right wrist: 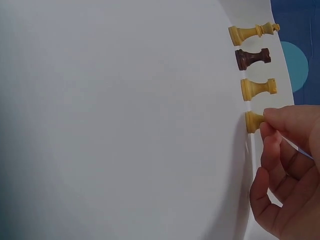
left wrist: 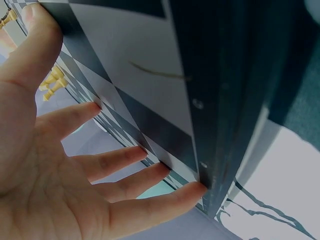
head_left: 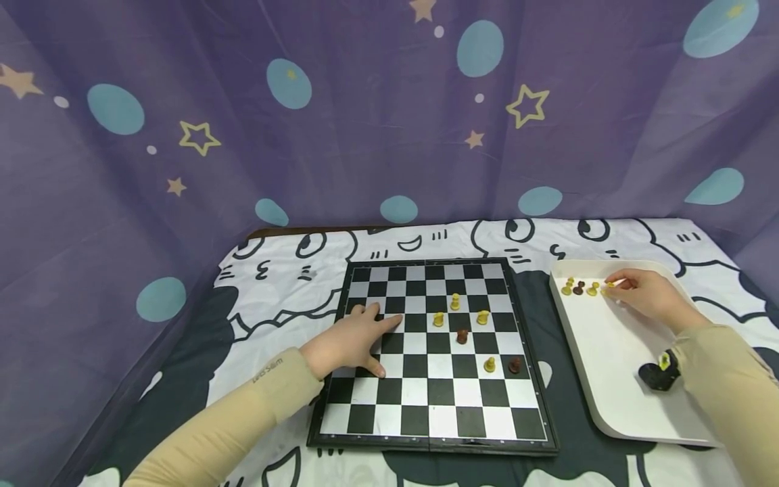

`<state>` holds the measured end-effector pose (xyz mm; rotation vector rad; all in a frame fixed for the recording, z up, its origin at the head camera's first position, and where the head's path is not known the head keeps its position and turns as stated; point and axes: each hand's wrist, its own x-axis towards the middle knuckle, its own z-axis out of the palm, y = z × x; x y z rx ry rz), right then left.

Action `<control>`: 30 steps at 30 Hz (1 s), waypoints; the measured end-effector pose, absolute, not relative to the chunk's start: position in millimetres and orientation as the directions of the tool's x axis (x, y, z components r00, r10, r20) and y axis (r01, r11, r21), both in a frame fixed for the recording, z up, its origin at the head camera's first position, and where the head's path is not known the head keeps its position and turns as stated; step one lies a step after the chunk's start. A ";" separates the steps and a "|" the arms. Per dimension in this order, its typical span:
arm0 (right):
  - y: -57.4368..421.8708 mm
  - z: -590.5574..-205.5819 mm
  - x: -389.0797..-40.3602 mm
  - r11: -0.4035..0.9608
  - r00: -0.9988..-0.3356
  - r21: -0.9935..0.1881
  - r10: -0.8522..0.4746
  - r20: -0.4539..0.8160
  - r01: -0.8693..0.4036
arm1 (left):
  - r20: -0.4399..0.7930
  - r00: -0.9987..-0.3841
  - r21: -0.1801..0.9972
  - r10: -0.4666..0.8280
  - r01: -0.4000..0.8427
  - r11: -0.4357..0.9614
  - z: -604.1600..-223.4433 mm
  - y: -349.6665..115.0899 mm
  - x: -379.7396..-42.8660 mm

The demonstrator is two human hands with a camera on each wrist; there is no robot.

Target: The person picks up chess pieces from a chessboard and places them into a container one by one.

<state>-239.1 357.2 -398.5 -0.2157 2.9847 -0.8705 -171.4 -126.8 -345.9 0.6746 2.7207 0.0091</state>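
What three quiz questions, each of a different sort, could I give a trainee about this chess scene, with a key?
1. How many chess pieces show on the chessboard?
2. True or false: the left hand is over the chessboard.
3. What does the right hand pinch, and where?

Key:
1. Six: four yellow and two dark.
2. True.
3. A yellow piece, in the white tray.

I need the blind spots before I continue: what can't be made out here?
Right wrist view: top of the yellow piece, covered by the right hand.
Head view: squares of the board beneath the left hand; near right corner of the tray, behind the right sleeve.
Head view: border markings, too small to read.
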 end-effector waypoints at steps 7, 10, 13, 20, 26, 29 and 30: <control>362.4 -394.2 -236.9 0.844 -0.988 -0.516 -0.144 0.047 -0.147 | -0.320 -0.832 0.086 0.454 0.451 0.888 -346.9 -127.5 -172.6; 361.7 -391.4 -234.8 0.832 -0.988 -0.534 -0.145 0.047 -0.148 | -0.324 -0.832 0.086 0.450 0.448 0.890 -347.8 -127.7 -172.7; 360.1 -386.9 -233.1 0.826 -0.988 -0.544 -0.151 0.046 -0.151 | -0.327 -0.833 0.087 0.447 0.444 0.892 -348.3 -127.8 -172.6; 354.1 -376.1 -230.1 0.829 -0.990 -0.545 -0.141 0.015 -0.126 | -0.319 -0.835 0.083 0.449 0.448 0.890 -348.9 -127.8 -172.9; 347.4 -372.6 -227.3 0.808 -0.987 -0.571 -0.159 0.025 -0.144 | -0.319 -0.835 0.079 0.448 0.448 0.891 -349.6 -127.9 -172.7; 343.0 -370.7 -225.8 0.797 -0.985 -0.583 -0.167 0.036 -0.156 | -0.318 -0.836 0.080 0.448 0.447 0.891 -349.9 -128.2 -172.4; 341.5 -370.0 -225.2 0.794 -0.985 -0.586 -0.170 0.038 -0.160 | -0.317 -0.836 0.079 0.447 0.447 0.891 -349.8 -128.3 -172.4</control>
